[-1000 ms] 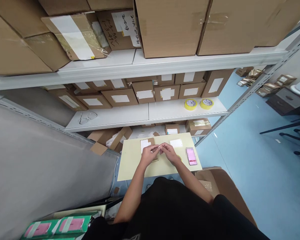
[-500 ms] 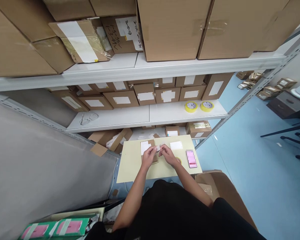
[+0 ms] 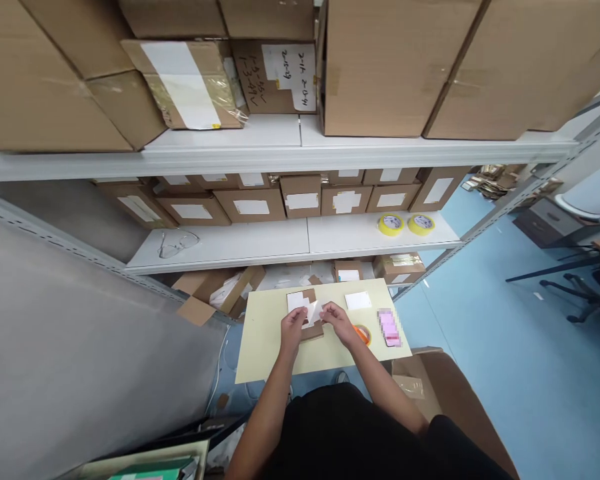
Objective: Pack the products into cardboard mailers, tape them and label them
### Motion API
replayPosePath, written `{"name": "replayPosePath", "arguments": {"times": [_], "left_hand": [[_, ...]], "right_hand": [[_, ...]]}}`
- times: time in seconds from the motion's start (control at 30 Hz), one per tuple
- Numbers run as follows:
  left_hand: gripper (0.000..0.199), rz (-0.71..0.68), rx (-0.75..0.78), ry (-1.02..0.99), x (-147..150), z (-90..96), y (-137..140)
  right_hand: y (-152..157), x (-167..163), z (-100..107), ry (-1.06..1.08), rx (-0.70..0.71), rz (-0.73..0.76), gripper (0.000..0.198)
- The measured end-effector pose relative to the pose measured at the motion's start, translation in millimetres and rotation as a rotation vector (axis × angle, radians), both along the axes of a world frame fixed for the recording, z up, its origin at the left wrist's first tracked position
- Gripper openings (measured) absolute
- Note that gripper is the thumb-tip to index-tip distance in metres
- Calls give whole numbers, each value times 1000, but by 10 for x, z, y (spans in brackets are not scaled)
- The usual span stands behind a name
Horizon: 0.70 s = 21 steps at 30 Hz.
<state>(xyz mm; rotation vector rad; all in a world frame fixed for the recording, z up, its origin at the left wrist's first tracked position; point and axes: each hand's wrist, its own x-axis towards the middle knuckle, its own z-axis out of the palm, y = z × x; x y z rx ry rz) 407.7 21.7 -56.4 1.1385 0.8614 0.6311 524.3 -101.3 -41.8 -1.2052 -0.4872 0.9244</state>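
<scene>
Between my hands, above the table (image 3: 260, 333), is a small white slip (image 3: 314, 312) that looks like paper or a sticker. My left hand (image 3: 293, 325) pinches its left side with thumb and fingers. At its right edge, my right hand (image 3: 337, 320) pinches it too. Below them lies a flat brown cardboard box (image 3: 312, 333) with a white label, partly covered by my hands. A roll of tape (image 3: 363, 335) sits by my right wrist, partly hidden behind it. White cards or papers (image 3: 358, 301) lie further back on the right.
A pink, blurred-out item (image 3: 390, 327) lies at the table's right edge. Behind the table, a shelf (image 3: 250, 243) holds labelled boxes, glasses (image 3: 177, 245) and two yellow tape rolls (image 3: 391, 225). An open carton (image 3: 425, 380) stands at lower right, another (image 3: 220, 293) behind at left.
My hands have drawn slightly apart, and more of the white slip shows between them. The view has shifted a little, so more of the tape roll shows.
</scene>
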Motion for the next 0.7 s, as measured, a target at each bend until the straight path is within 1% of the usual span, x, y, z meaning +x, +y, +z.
{"name": "replayPosePath", "arguments": {"times": [0.1,0.17,0.23,0.27,0.33,0.37,0.43,0.5,0.57,0.63,0.7], "left_hand": [[47,210,-80,-51,-219,-89,471],[49,404,-105,-50,-465,-161,810],[48,589,-84,-11,-767,-224,1101],[48,651,-54,13,-926,-248,1216],[46,695,23,54,-1235,-272,1379],[46,686,58,71,-1378,-273,1431],[46,666,100,95,-1638,-256,1498],[47,669,114,108,-1871,-222,1543],[47,677,124,119,-2088,-181,1590],[47,677,148,131,-2289,-146,1643],[47,685,180,150,-2466,-128,1696]], "right_hand": [[100,17,-29,103,18,-81,27],[207,27,-102,138,24,-202,27],[373,0,-220,156,18,-357,28],[485,-37,-292,167,2,-409,28],[783,-170,-448,188,-58,-439,32],[973,-266,-524,192,-95,-420,37],[1435,-506,-654,185,-171,-329,44],[1986,-779,-731,178,-233,-193,39],[2576,-1049,-750,185,-298,-117,32],[3129,-1282,-724,131,-347,-70,29],[3572,-1461,-679,86,-356,-35,28]]}}
